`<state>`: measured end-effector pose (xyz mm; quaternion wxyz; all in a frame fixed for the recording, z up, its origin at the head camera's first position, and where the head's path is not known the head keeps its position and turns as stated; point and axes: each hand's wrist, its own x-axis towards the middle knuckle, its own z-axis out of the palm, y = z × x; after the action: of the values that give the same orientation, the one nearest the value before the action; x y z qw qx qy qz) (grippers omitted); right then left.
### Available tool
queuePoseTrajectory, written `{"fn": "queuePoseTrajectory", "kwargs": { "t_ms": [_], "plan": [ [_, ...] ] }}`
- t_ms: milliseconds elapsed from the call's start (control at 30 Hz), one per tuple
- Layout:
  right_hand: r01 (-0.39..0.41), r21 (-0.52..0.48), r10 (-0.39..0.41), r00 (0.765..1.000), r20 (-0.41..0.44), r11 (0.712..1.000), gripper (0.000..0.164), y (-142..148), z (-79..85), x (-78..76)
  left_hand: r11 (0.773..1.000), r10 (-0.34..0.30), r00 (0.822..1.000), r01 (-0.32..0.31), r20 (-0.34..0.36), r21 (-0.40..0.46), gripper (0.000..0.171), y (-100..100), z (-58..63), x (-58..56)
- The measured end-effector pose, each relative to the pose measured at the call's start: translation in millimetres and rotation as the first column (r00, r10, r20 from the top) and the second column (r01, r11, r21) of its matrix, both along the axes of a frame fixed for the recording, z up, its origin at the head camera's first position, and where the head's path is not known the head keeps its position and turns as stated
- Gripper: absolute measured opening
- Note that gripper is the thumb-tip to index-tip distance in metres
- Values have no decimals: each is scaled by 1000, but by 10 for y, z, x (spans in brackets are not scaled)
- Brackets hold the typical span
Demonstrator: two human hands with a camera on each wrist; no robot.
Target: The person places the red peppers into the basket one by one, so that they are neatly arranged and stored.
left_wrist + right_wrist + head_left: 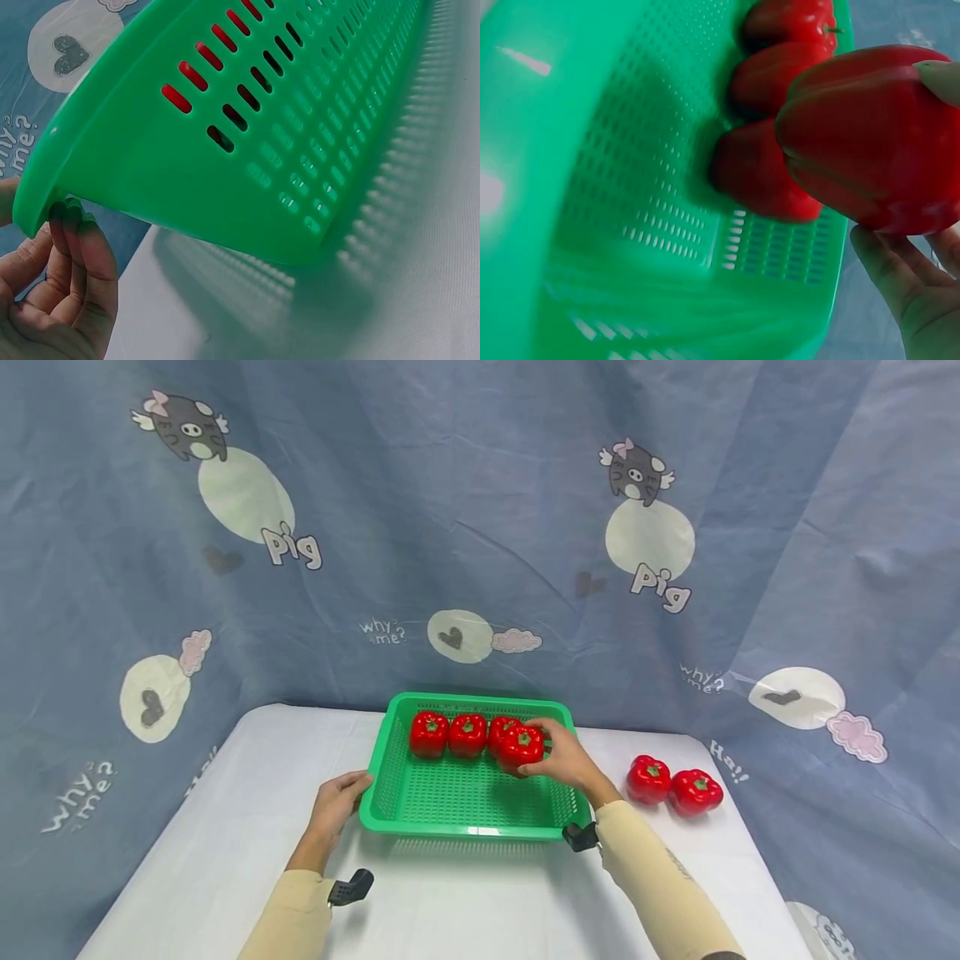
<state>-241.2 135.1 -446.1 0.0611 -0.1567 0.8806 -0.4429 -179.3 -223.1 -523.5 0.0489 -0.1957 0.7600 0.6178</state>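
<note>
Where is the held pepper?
Head view: the held pepper is in the right hand, over the right half of the green basket, partly hiding another pepper.

Glossy, smooth red peppers [521,749], shiny plastic basket [472,797], matt creased cloth backdrop [480,510].

Three bell peppers [467,738] lining the back of your basket [465,795], your right hand [561,755] holding another [520,755] before the rightmost, two more [649,780] lying rightward on the table [465,906]

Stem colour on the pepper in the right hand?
Green; the stem of the held pepper shows best in the head view.
</note>
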Motion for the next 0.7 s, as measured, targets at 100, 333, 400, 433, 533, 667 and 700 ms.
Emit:
{"fn": "queuePoseTrajectory", "kwargs": {
  "t_ms": [100,333,400,433,533,667,700],
  "plan": [
    [-21,20,22,999,-26,1000,71,-86,-3,-46,1000,6,1000,-6,9,-11,53,-7,-15,-19],
    [-68,91,69,997,-16,994,71,-273,2,-158,1000,-8,1000,8,-20,22,50,8,-2,-9],
    [-91,116,92,996,-11,989,70,-307,-2,-209,1000,-6,1000,7,-19,27,49,13,3,-8],
    [-104,125,105,994,-6,987,70,-325,2,-234,1000,-8,1000,9,-20,28,49,13,6,-5],
    [-151,129,151,989,11,980,69,-379,16,-295,999,-15,1000,16,-24,30,51,3,3,0],
    [-207,135,202,978,48,969,70,-467,41,-349,1000,-12,1000,12,-23,28,51,-5,10,16],
    [-215,134,209,976,59,967,71,-491,44,-361,1000,-10,1000,10,-22,27,51,-5,12,17]
  ]
}}
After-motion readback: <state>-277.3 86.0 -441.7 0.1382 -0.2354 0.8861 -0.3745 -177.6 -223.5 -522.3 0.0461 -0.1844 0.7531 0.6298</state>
